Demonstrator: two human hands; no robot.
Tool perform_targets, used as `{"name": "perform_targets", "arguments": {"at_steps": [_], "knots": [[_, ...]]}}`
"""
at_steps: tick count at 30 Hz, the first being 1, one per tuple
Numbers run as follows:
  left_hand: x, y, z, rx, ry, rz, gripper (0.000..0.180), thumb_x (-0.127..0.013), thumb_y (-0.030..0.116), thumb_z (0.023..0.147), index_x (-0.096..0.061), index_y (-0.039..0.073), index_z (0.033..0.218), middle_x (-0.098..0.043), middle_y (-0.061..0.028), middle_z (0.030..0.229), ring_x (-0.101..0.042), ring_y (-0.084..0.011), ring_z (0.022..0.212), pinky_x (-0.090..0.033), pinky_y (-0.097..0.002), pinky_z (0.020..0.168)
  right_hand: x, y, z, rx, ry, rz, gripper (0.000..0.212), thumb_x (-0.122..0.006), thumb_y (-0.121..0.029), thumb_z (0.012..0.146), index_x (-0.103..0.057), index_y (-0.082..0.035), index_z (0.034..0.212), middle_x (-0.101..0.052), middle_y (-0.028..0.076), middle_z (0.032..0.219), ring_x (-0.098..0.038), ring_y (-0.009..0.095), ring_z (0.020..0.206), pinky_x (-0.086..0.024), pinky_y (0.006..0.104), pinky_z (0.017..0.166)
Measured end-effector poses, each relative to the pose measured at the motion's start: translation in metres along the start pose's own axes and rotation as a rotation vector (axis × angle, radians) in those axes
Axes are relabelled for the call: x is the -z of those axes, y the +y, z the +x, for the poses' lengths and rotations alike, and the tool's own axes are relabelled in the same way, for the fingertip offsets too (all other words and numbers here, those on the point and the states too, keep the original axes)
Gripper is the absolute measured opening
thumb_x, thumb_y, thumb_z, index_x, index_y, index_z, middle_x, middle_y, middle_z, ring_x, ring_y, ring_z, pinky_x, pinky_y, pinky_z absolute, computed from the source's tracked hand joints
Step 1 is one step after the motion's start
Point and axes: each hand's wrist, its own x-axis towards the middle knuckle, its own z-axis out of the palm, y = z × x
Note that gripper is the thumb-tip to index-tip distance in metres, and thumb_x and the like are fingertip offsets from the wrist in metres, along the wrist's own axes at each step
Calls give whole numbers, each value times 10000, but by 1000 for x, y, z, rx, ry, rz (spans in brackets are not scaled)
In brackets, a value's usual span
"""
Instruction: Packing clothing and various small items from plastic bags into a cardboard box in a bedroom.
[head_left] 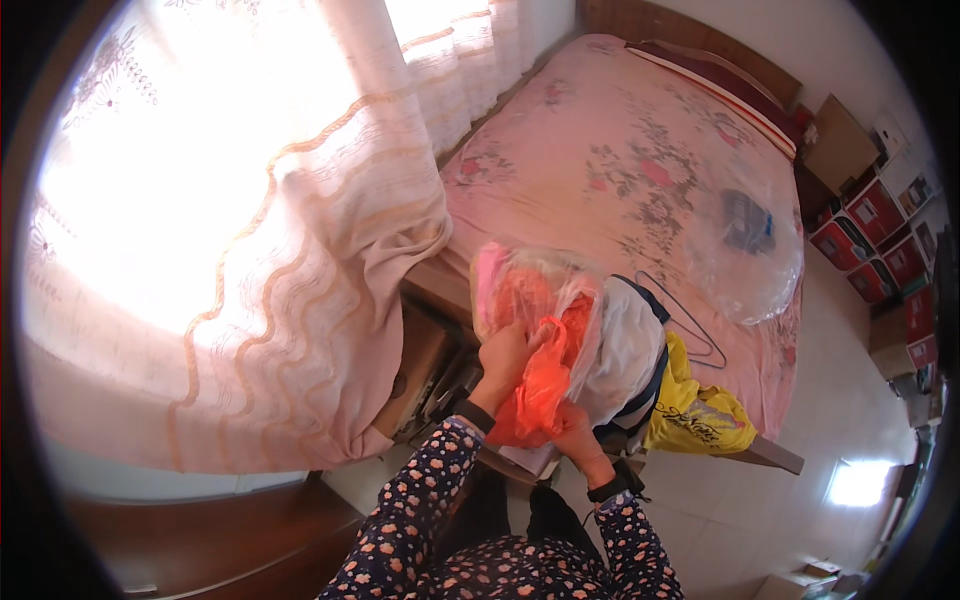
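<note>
- Pale curtain point(300, 220) with wavy tan bands, brightly backlit
- Pink bedsheet point(560, 110) with a floral print
- Wooden headboard point(690, 32) at the far end
- Clear plastic bag point(735, 300) on the bedsheet, a dark bluish item point(745, 225) inside
- Thin clothes hanger point(724, 357) lying near it
- Yellow plastic bag point(700, 425) with dark print
- Red-fronted boxes point(874, 208), stacked at right
- Pale tiled floor point(760, 500)
- Brown wooden furniture point(220, 540), lower left

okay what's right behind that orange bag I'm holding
Behind the orange bag, between your left hand and right hand, is a clear plastic bag with orange-red contents showing through. The orange bag covers its lower part, so what's there can't be seen.
</note>
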Motion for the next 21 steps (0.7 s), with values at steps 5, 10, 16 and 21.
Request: {"name": "perform_targets", "arguments": {"at_steps": [5,10,16,21], "knots": [[-13,-2,13,81,61,-268,554,-464,558,868,-624,30,814,-646,-184,788,-621,-362,733,-465,-462,625,9,-5,-2,-51,-117,65,356,-712,-47,733,-623,-45,1077,-626,68,1090,-597,191,997,-466,294,863],[-39,-37,27,-76,404,-908,467,-482,443,899,-612,-1,832,-655,-97,754,-626,-265,666,-479,-420,625,-3,6,-3,-79,-69,169,269,-686,-43,767,-639,-45,1031,-642,27,1007,-593,135,932,-467,272,827],[-22,-26,20,112,-133,-600,493,-493,516,873,-629,45,824,-629,-96,726,-611,-199,651,-469,-353,647,8,14,-10,-120,-133,214,257,-672,-78,801,-640,-54,1055,-631,18,1052,-571,125,986,-448,270,867],[-18,-28,21,193,-104,-421,558,-518,587,838,-634,43,799,-623,-108,712,-612,-244,697,-447,-376,666,4,8,-7,-95,-190,161,323,-680,-135,815,-619,-61,1123,-592,50,1186,-547,168,1092,-418,284,944]]}}
